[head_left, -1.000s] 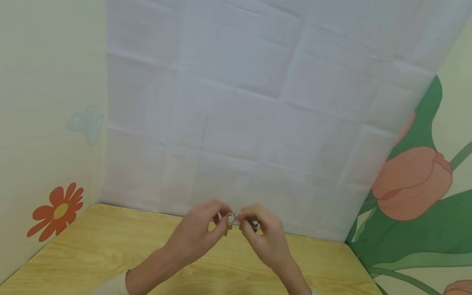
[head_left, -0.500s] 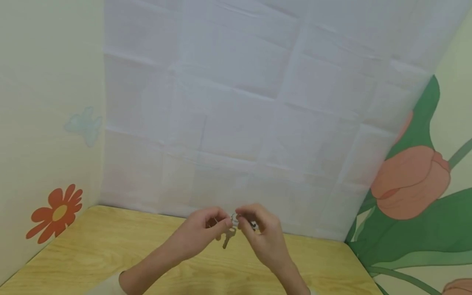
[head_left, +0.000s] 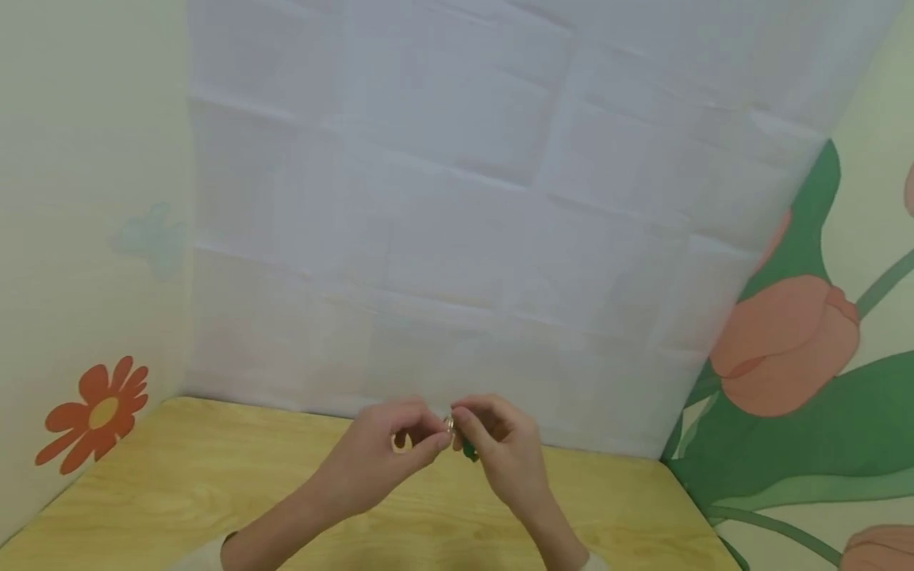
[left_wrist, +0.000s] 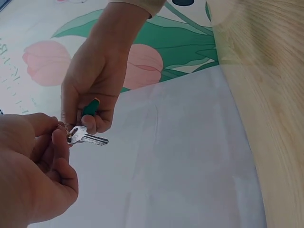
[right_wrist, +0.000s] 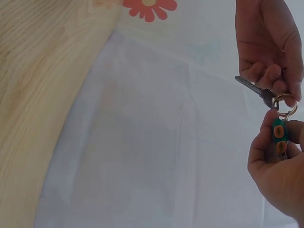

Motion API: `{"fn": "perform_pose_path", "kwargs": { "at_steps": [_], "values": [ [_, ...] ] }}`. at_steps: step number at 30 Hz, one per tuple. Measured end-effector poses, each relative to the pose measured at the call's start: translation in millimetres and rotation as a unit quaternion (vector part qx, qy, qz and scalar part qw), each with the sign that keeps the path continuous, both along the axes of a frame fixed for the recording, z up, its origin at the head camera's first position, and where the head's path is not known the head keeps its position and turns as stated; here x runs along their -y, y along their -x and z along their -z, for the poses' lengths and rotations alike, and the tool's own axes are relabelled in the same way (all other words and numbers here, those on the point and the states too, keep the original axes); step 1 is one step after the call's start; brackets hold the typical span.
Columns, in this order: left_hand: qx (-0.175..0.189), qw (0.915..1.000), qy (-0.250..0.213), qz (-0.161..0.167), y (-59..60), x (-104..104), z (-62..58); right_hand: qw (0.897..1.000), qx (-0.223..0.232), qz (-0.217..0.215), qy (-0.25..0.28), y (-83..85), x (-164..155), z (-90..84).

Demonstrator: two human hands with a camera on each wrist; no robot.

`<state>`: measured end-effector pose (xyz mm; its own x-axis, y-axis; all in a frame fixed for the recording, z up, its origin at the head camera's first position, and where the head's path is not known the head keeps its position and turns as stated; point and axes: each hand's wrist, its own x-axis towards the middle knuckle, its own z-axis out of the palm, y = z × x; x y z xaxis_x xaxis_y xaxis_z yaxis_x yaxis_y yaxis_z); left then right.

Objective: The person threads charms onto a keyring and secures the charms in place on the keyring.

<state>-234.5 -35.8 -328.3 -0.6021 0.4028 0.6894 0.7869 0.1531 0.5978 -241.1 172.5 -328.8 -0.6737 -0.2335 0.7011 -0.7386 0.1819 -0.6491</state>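
The 2 hands are now meeting almost tip to tip, and the key ring (head_left: 449,423) is turning nearly edge-on to the head camera between them. That is probably bringing its edge under the fingertips, so the work seems to be centring on the ring itself.

The left hand (head_left: 367,460) is pinching the key ring between thumb and forefinger. The right hand (head_left: 512,460) is pinching the green charm (right_wrist: 279,131) close to the ring; fingertips are hiding exactly what lies under that pinch.

The ring is staying up in the air, above the wood-grain table (head_left: 271,448) and in front of the white sheet (head_left: 428,238). In the left wrist view, 1 silver key (left_wrist: 86,137) is jutting out from the left fingertips, its head lying at the ring; how the 2 are joining is too small to tell.

Compared with the head view 0.5 s ago, the gap between the hands is narrowing. The key was hanging plainly below the left fingers then and is no longer showing in that view, while the green charm is now appearing beneath the right fingers, where only a dark bit was showing.
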Motion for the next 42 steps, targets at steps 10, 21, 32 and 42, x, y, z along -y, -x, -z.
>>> {"fn": "perform_pose_path", "kwargs": {
  "at_steps": [10,21,32,42],
  "values": [
    [-0.245,0.9684,0.015,-0.047,4.5,-6,9.2,0.995,-0.072,0.060,-0.037,1.3,2,0.1],
    [-0.020,0.9990,0.015,-0.036,-2.0,-2,3.0,0.958,-0.270,0.060,-0.072,-2.4,5,-3.4],
    [-0.138,0.9902,-0.016,0.000,-2.3,-2,-0.3,0.973,-0.229,0.033,-0.021,-5.4,7,-4.5],
    [-0.354,0.9342,0.020,-0.039,-2.0,-6,-1.8,0.995,-0.099,0.008,0.018,-7.0,3,-3.9]
  ]
}}
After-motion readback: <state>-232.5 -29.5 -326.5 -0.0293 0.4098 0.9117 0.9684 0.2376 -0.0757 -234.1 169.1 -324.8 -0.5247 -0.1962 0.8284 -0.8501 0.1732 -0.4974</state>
